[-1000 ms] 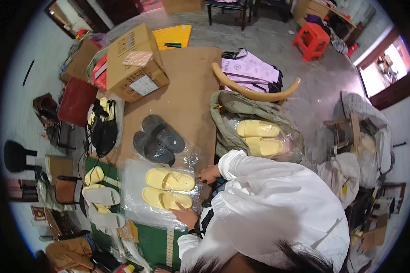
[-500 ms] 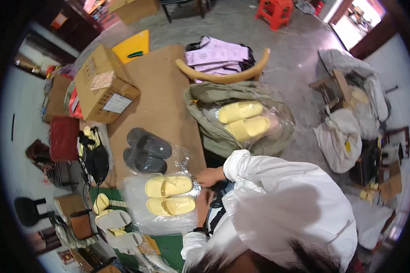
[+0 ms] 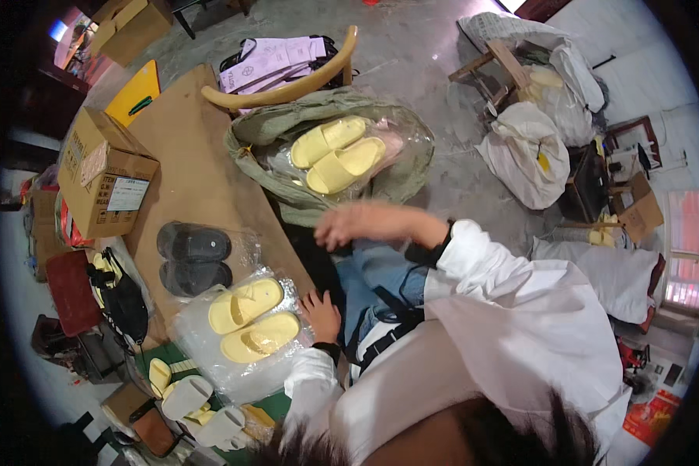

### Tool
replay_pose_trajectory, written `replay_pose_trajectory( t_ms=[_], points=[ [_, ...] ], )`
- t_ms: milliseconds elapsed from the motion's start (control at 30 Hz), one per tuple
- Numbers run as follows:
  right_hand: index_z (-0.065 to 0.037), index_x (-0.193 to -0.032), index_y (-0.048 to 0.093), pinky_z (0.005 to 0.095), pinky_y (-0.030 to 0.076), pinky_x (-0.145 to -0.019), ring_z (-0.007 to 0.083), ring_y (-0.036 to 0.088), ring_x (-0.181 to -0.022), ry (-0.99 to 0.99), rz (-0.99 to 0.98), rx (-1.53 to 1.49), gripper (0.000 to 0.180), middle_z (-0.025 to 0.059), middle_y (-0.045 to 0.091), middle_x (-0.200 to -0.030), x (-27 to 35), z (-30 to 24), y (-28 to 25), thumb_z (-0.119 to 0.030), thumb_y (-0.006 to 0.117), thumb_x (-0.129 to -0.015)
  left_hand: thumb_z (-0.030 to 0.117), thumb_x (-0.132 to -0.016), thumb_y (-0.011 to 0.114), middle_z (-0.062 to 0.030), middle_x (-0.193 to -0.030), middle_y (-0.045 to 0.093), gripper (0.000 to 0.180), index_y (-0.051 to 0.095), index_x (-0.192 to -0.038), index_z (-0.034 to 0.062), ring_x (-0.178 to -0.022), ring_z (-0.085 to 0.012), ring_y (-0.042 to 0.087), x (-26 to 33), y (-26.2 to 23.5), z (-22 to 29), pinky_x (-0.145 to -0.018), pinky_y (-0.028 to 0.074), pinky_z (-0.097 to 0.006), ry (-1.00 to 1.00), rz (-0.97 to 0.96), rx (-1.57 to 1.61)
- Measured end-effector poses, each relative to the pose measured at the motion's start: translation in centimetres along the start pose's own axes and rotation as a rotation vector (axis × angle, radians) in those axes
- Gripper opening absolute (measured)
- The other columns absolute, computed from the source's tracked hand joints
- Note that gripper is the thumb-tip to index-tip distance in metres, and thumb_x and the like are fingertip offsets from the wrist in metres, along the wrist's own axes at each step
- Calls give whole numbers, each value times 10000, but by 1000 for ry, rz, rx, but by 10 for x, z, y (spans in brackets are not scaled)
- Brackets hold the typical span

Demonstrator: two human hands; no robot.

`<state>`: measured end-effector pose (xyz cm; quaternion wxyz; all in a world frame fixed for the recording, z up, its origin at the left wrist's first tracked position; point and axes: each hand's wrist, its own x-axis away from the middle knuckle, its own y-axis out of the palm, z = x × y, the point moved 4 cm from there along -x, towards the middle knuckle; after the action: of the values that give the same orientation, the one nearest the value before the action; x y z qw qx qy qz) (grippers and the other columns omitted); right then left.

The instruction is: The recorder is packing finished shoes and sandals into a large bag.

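My left hand point(image 3: 321, 317) rests at the table's edge with its fingers spread, beside a clear plastic bag point(image 3: 202, 330). On that plastic lies a pair of yellow slippers point(image 3: 258, 339), side by side. My right hand point(image 3: 365, 223) is raised over my lap, just in front of a green sack; its fingers are smeared by motion and nothing shows in them. Inside the open sack point(image 3: 254, 133) sits another pair of yellow slippers point(image 3: 342, 167) in clear plastic. A pair of dark grey slippers point(image 3: 196, 242), partly on plastic, lies just beyond the first pair.
A cardboard box point(image 3: 105, 175) and a yellow board point(image 3: 134, 92) stand at the table's far left. Loose slippers point(image 3: 188, 396) lie at the near left. A curved wooden chair back point(image 3: 303, 87) rises behind the sack. White sacks point(image 3: 524, 155) stand on the floor at right.
My right hand has left the plastic bag's edge and risen toward the green sack. My left hand now lies spread beside the bag. The view has turned to the right.
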<state>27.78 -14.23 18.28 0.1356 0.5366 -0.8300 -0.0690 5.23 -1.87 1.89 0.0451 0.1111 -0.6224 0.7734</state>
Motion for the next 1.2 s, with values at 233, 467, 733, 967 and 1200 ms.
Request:
replay_pose_trajectory(
  t_ms=[233, 467, 733, 967, 1200],
  points=[
    [4, -962, 566, 239, 412, -698, 116, 529, -792, 71, 878, 321, 265, 62, 585, -868, 88, 17, -141, -220, 502, -834, 173, -672, 582, -177, -1147, 428, 433, 491, -1082, 67, -1061, -340, 382, -32, 0, 11, -986, 196, -489, 63, 73, -30],
    [-2, -910, 578, 349, 442, -665, 263, 571, -730, 637, 785, 741, 258, 179, 600, -826, 218, 217, -168, -210, 475, -798, 162, -675, 581, -165, -1121, 452, 411, 499, -1066, 67, -1035, -332, 408, -54, -8, 13, -966, 234, -479, 28, 14, -85],
    [-1, -933, 592, 370, 444, -774, 338, 561, -884, 823, 267, 888, 321, 212, 581, -952, 278, 281, -138, -253, 427, -822, 159, -699, 584, -168, -1223, 371, 555, 391, -1216, 105, -1088, -337, 374, -107, -11, 38, -933, 254, -478, -64, 17, 25],
    [19, -985, 548, 351, 463, -733, 256, 591, -829, 555, 1037, 455, 307, 162, 605, -902, 283, 241, -111, -221, 540, -793, 171, -689, 602, -157, -1297, 311, 652, 327, -1278, 117, -1201, -348, 279, -207, -57, 80, -985, 178, -507, 519, 215, -148],
    [-16, -775, 566, 301, 423, -618, 171, 506, -637, 770, 911, 554, 153, 85, 558, -670, 336, 276, -34, -144, 489, -807, 101, -699, 509, -144, -852, 617, 178, 627, -830, 76, -912, -269, 556, -248, 7, 61, -953, 238, -492, 471, -505, -234]
  ],
)
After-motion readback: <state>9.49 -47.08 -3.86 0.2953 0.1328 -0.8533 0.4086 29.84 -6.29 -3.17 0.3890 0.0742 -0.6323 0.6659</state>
